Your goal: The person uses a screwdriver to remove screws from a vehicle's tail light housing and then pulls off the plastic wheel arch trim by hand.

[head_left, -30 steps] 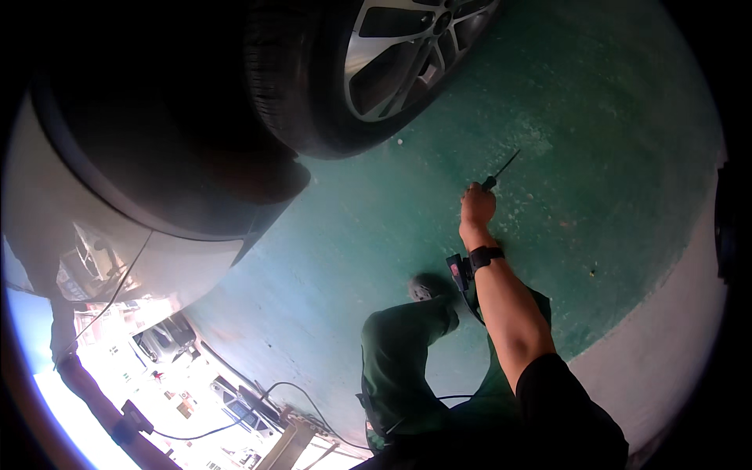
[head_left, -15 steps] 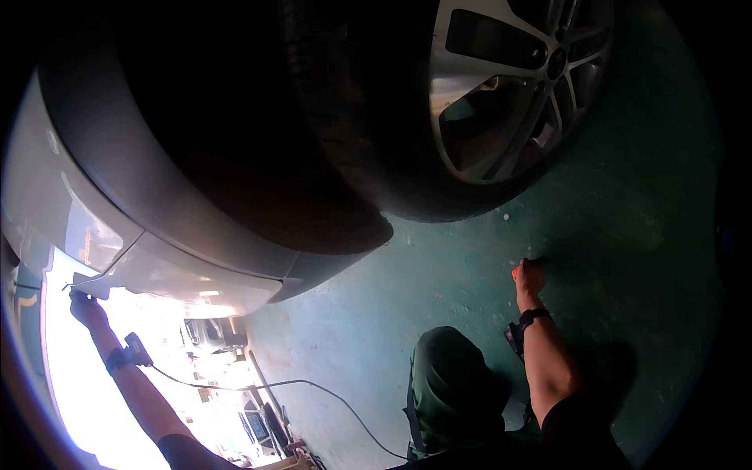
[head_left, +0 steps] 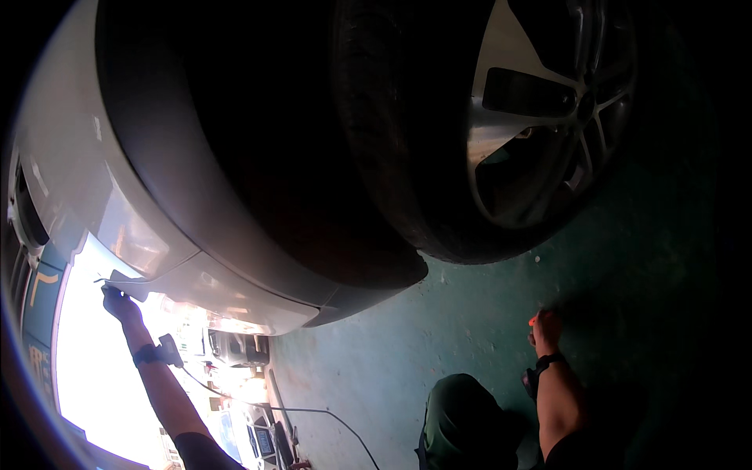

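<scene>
My left hand [head_left: 120,304] reaches far out to the left, against bright glare. Its fingers are closed at a grey, flat-cornered piece [head_left: 129,285] by the edge of the pale car body panel [head_left: 149,227]; a thin dark line sticks out beyond the fingertips. What the fingers hold is too dark to tell. Low over the green floor, my right hand [head_left: 547,329] is closed round a small orange-red object [head_left: 533,321], mostly hidden in the fist. Ahead of me stands the car's wheel [head_left: 540,125], a dark tyre on a spoked alloy rim, beside the dark wheel arch [head_left: 274,188].
Straps with small dark devices sit on both wrists; a cable [head_left: 305,410] runs from the left one toward my body. My green-clad knee [head_left: 466,419] is at the bottom. Other vehicles [head_left: 235,348] stand in the bright background. The green floor [head_left: 470,329] has pale specks.
The view has shifted, so car, wheel and both hands appear further right and lower. The left hand stays at the grey piece; the right hand still holds the orange-red object.
</scene>
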Demonstrator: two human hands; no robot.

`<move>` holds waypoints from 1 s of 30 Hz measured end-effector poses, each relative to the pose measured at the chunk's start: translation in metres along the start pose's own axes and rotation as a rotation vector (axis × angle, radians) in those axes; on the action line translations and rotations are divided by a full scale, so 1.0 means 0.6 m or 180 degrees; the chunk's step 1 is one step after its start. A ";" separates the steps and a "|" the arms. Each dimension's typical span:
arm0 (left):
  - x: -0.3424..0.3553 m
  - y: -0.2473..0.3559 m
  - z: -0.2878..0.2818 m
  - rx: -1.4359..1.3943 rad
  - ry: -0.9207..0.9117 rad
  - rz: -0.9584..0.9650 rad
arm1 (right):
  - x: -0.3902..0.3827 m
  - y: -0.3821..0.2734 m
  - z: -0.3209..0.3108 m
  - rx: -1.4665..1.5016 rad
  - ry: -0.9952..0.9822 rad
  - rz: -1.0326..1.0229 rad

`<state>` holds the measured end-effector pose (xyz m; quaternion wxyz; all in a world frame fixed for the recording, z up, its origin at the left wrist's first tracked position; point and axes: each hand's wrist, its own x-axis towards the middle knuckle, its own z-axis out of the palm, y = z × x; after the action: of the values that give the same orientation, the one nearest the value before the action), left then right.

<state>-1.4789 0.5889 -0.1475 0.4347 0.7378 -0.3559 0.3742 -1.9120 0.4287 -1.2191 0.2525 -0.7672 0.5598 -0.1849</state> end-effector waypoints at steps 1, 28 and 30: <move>-0.005 0.004 0.019 0.0085 0.0098 -0.0087 | -0.001 0.011 0.015 0.0427 -0.0049 -0.0034; -0.057 -0.020 0.063 -0.0590 0.0758 -0.0196 | 0.280 -0.676 -0.818 0.4589 -0.0636 -0.1314; -0.058 -0.018 0.054 -0.0550 0.0791 -0.0174 | 0.273 -0.692 -0.835 0.5026 -0.0684 -0.1024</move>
<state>-1.4781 0.5702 -0.1922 0.5473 0.6550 -0.3100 0.4186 -1.8278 0.2841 -0.5694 0.7419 -0.4475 0.1199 -0.4846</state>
